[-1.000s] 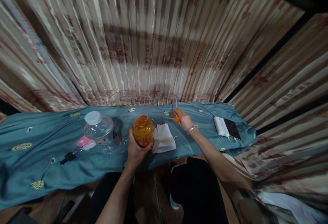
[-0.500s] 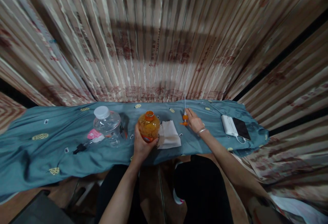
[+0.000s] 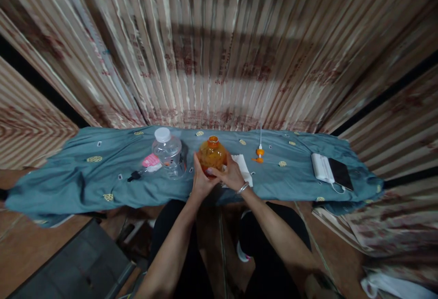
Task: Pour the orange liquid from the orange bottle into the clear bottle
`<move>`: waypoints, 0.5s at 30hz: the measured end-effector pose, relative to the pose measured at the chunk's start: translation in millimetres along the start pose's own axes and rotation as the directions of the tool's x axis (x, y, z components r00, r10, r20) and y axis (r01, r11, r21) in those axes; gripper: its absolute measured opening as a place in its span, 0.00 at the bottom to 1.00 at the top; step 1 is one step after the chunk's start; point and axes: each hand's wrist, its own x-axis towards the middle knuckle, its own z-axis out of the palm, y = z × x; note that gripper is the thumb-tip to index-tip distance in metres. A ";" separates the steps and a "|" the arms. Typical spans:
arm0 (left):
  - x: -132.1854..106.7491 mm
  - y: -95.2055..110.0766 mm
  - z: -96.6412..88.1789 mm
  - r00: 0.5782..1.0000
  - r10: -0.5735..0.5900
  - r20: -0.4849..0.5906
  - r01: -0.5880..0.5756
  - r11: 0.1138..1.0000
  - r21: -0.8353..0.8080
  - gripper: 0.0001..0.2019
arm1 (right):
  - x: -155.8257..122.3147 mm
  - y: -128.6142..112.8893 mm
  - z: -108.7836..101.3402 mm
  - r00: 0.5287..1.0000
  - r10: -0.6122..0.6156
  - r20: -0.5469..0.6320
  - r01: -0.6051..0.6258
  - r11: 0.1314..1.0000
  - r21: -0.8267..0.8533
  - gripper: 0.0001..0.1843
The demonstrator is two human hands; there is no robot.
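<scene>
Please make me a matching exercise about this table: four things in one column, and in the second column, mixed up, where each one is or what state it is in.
Things
1. orange bottle
2. clear bottle
3. orange pump
4. phone

Places or states
A. beside the white power bank, at the right end of the blue cloth
B. white cap on, next to a pink tag
C. held by the left hand and the right hand
D. lying free, to the right of the tissue

Pairs: 1-C, 2-B, 3-D, 4-A

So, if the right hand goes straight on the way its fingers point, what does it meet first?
The orange bottle: the right hand points left, and its fingers seem to touch the bottle's side, opposite the left hand. Depth is unclear, so contact is a guess.
</scene>
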 end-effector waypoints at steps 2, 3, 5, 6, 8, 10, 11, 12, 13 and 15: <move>-4.0 1.8 -4.6 1.000 0.007 0.011 -0.007 1.000 0.011 0.72 | 4.5 2.4 -2.1 0.999 0.027 -0.041 -0.027 1.000 -0.004 0.42; -7.1 3.4 -8.2 1.000 0.011 0.017 -0.011 1.000 0.019 0.71 | 5.8 4.3 -3.5 0.998 0.033 -0.058 -0.033 0.999 -0.003 0.40; -15.6 8.1 -18.6 1.000 0.018 0.020 -0.018 0.999 0.040 0.65 | 7.1 8.3 -5.0 0.996 0.044 -0.084 -0.044 0.999 0.000 0.36; -20.7 11.2 -25.7 1.000 0.020 0.017 -0.021 0.998 0.053 0.60 | 7.2 10.1 -4.9 0.994 0.053 -0.092 -0.053 0.999 -0.002 0.35; -31.1 18.7 -43.6 1.000 0.025 0.005 -0.025 0.996 0.081 0.46 | 6.8 12.4 -3.2 0.992 0.070 -0.101 -0.072 0.997 -0.015 0.34; -39.9 27.3 -65.3 0.999 0.029 -0.032 -0.025 0.993 0.113 0.33 | 6.0 12.8 -1.2 0.993 0.069 -0.098 -0.072 0.997 -0.029 0.34; -43.0 31.6 -76.6 0.998 0.029 -0.059 -0.021 0.991 0.129 0.29 | 5.6 12.4 -0.7 0.994 0.065 -0.093 -0.068 0.997 -0.033 0.33; -44.9 35.4 -87.7 0.995 0.028 -0.092 -0.014 0.990 0.143 0.28 | 5.3 11.7 -0.6 0.994 0.062 -0.089 -0.065 0.997 -0.038 0.33; -45.6 38.6 -98.1 0.991 0.025 -0.132 -0.004 0.988 0.157 0.28 | 5.1 11.1 -1.1 0.994 0.061 -0.088 -0.065 0.997 -0.043 0.33; -42.9 42.2 -115.2 0.976 0.019 -0.217 0.020 0.984 0.177 0.31 | 4.7 10.4 -3.7 0.994 0.067 -0.088 -0.072 0.996 -0.059 0.32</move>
